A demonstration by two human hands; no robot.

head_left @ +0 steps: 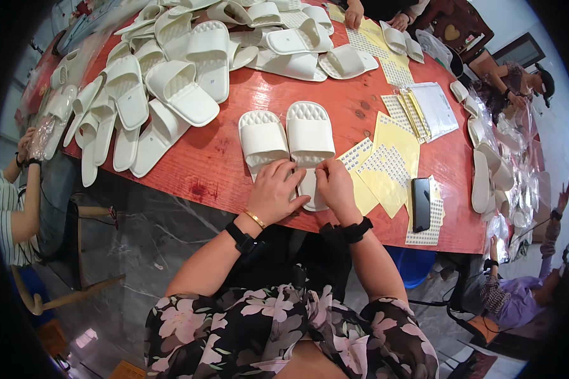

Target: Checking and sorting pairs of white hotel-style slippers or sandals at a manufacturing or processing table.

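Observation:
A pair of white slide slippers lies side by side on the red table in front of me, toes pointing away: the left slipper [263,139] and the right slipper [310,136]. My left hand [275,189] lies over the heel part of the left slipper, fingers stretched, with the thumb reaching across onto the right slipper. At the right slipper's insole, just below its strap, my right hand [335,188] has its fingers pressed together in a pinch. Whatever those fingertips hold, if anything, is too small to make out.
Many white slippers [183,95] are heaped at the far left. Yellow-backed sticker sheets [392,148], a white plastic packet [433,110] and a black phone [421,205] lie to the right. Other people work around the table, one person's hand [354,14] at the far edge.

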